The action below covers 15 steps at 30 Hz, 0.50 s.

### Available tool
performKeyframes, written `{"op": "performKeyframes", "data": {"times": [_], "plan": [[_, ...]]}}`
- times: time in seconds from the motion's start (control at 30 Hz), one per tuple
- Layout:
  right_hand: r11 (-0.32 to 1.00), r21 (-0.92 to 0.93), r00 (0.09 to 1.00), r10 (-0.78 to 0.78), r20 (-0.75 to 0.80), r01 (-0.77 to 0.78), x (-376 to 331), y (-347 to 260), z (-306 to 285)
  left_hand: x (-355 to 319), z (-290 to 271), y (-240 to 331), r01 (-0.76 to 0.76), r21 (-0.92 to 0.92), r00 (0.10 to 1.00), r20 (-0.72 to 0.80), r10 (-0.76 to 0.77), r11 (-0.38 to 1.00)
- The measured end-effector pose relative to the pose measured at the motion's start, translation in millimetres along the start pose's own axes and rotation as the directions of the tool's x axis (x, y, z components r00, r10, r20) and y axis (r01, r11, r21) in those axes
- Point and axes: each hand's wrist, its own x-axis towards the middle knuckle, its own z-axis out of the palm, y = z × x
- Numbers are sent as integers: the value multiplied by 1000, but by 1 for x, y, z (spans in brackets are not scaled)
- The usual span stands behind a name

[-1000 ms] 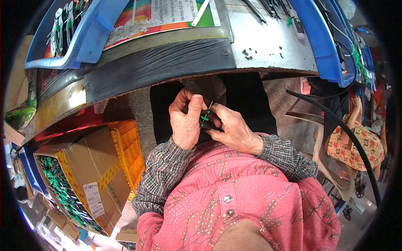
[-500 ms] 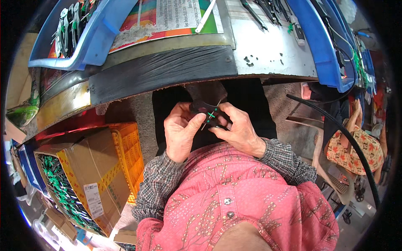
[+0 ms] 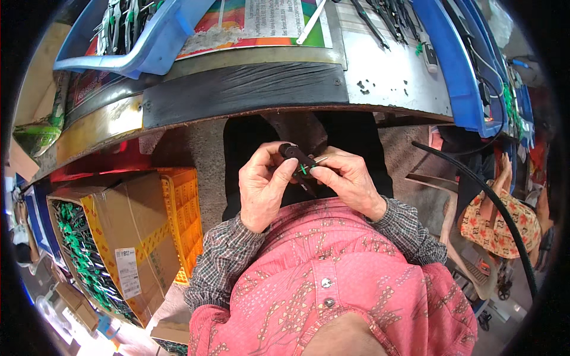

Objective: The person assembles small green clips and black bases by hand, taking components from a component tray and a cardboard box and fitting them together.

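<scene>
Low in front of my lap, both hands work on a small black tool (image 3: 293, 153) with a green cross-shaped piece (image 3: 303, 169) on its face. My left hand (image 3: 262, 183) is closed around its left end, the thumb pressed against the side. With thumb and fingers, my right hand (image 3: 354, 181) pinches the right side by the green piece. A thin silvery metal part (image 3: 321, 159) sticks out near the right fingertips. Below, a dark pointed part (image 3: 309, 188) extends toward my pink shirt. The fingers hide much of the tool, so its exact kind is unclear.
The bench's dark front edge (image 3: 243, 93) runs just beyond my hands. Blue bins (image 3: 145, 62) with tools stand at both sides, and dark tools (image 3: 380, 26) lie between. At lower left is a cardboard box (image 3: 130, 225) of green-and-black pieces beside an orange crate (image 3: 181, 219). A co-worker sits right.
The black tool has turned in my hands, its dark pointed part now showing below. My right thumb has moved up beside the green piece. The whole view has shifted slightly.
</scene>
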Motion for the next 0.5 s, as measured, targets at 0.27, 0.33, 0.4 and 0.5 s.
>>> {"op": "performKeyframes", "data": {"times": [0.27,0.33,0.4,0.5], "plan": [[979,176,994,99,46,-105,-4,-6,1,0,-3,7,0,70,998,65,-5,998],[982,160,995,93,28,-96,-6,-5,2,1,-3,8,7,90,997,79,-15,996],[975,195,994,110,4,-109,-7,-8,5,2,-2,8,19,90,996,89,-27,996],[963,243,992,127,-25,-117,-11,-8,8,3,-3,8,22,93,993,113,-33,995]]}}
